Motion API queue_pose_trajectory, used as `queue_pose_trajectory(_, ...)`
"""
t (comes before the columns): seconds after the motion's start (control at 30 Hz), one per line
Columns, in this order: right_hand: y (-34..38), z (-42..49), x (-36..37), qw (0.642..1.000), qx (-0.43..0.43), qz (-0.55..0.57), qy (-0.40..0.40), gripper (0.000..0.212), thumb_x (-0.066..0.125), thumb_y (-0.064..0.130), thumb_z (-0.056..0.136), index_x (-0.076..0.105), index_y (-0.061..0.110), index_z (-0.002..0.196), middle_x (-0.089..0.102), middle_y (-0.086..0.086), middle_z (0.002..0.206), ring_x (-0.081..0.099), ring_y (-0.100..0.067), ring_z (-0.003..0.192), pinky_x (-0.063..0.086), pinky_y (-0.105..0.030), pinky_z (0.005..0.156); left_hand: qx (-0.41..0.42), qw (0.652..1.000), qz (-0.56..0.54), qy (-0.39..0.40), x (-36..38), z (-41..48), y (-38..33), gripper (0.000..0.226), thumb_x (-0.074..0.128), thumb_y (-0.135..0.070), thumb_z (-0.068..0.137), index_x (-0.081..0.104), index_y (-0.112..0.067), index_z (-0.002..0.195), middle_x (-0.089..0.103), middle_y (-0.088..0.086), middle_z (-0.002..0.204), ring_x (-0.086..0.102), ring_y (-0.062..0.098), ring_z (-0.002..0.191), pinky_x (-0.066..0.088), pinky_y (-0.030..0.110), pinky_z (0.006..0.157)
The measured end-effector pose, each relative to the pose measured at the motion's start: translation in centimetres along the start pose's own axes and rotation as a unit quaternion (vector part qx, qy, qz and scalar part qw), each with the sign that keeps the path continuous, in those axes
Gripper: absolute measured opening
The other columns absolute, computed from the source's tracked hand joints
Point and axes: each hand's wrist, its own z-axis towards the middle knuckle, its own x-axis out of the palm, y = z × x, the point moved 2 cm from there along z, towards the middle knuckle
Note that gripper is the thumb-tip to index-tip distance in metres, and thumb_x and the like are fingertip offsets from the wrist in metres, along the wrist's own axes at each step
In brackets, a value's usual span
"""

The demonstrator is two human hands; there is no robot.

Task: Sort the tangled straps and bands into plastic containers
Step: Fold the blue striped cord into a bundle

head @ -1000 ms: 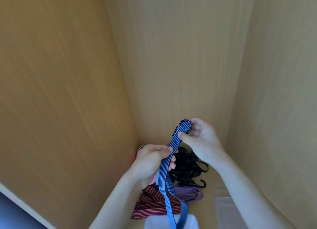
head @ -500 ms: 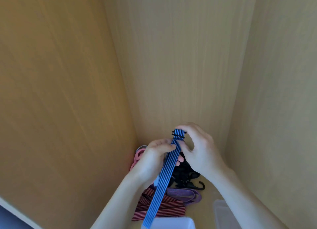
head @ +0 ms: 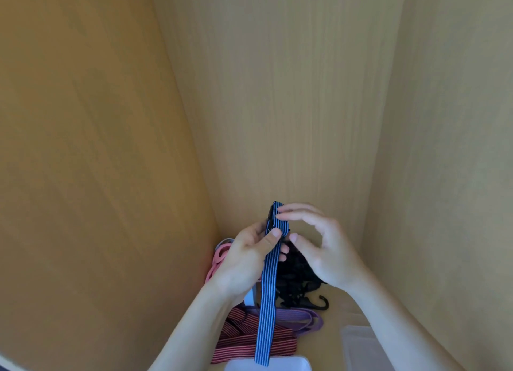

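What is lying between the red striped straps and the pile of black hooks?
A purple band, in the head view, lies between the red striped straps and the black hooks; the blue strap hangs across in front.

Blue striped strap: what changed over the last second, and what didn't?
The right hand, which pinched the top end of the blue striped strap, has loosened; only its fingertips touch it now, thumb off. The left hand has slid up, pinching just below the buckle. The pile of other straps lies unmoved.
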Motion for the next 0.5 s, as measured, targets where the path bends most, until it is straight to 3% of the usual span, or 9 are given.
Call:
queue_pose_trajectory(0.1, -0.5, 0.7, -0.5, 0.995, 0.084, 0.046, -0.038, 0.025, 0.068, 0.004, 0.094, 0.072, 0.019, 0.114, 0.063, 0.005, 0.129, 0.055, -0.007, 0.126, 0.042, -0.030, 0.109, 0.010, 0.999, 0.027, 0.019, 0.0, 0.0, 0.1, 0.028, 0.049, -0.018, 0.106, 0.057, -0.010, 0.131, 0.064, 0.009, 0.084, 0.062, 0.021, 0.081, 0.051, 0.027, 0.070)
queue_pose_trajectory(0.2, -0.7, 1.3, -0.4, 0.967, 0.188, 0.170, 0.002, 0.031, 0.063, 0.011, 0.098, 0.063, 0.015, 0.128, 0.070, -0.001, 0.120, 0.066, -0.009, 0.110, 0.052, -0.028, 0.098, 0.030, 0.998, 0.027, 0.048, 0.0, -0.2, 0.1, 0.030, 0.046, -0.013, 0.107, 0.055, -0.012, 0.136, 0.065, 0.010, 0.087, 0.064, 0.022, 0.085, 0.052, 0.023, 0.071)
queue_pose_trajectory(0.3, -0.5, 1.3, -0.4, 0.959, 0.182, 0.216, 0.027, 0.024, 0.060, 0.011, 0.099, 0.066, 0.010, 0.122, 0.076, 0.002, 0.102, 0.069, -0.009, 0.092, 0.052, -0.018, 0.084, 0.051, 0.997, 0.026, 0.052, -0.1, -0.2, 0.1, 0.029, 0.044, -0.009, 0.107, 0.054, -0.008, 0.135, 0.069, 0.010, 0.093, 0.063, 0.020, 0.079, 0.052, 0.023, 0.067)
queue_pose_trajectory(0.4, -0.2, 1.5, -0.8, 0.967, 0.172, 0.185, 0.022, 0.022, 0.063, 0.012, 0.097, 0.069, 0.011, 0.119, 0.075, -0.003, 0.109, 0.069, -0.014, 0.104, 0.051, -0.020, 0.092, 0.068, 0.996, 0.044, 0.037, 0.0, -0.1, 0.2, 0.026, 0.045, -0.011, 0.107, 0.056, -0.008, 0.130, 0.070, 0.010, 0.095, 0.055, 0.015, 0.064, 0.049, 0.031, 0.062)
queue_pose_trajectory(0.5, 0.2, 1.4, -0.7, 0.970, 0.175, 0.167, 0.024, 0.022, 0.067, 0.010, 0.095, 0.068, 0.012, 0.117, 0.075, -0.005, 0.108, 0.069, -0.015, 0.101, 0.052, -0.023, 0.094, 0.077, 0.995, 0.061, 0.013, 0.3, -0.1, 0.4, 0.024, 0.046, -0.009, 0.106, 0.054, -0.007, 0.128, 0.070, 0.007, 0.091, 0.048, 0.011, 0.057, 0.044, 0.029, 0.058)
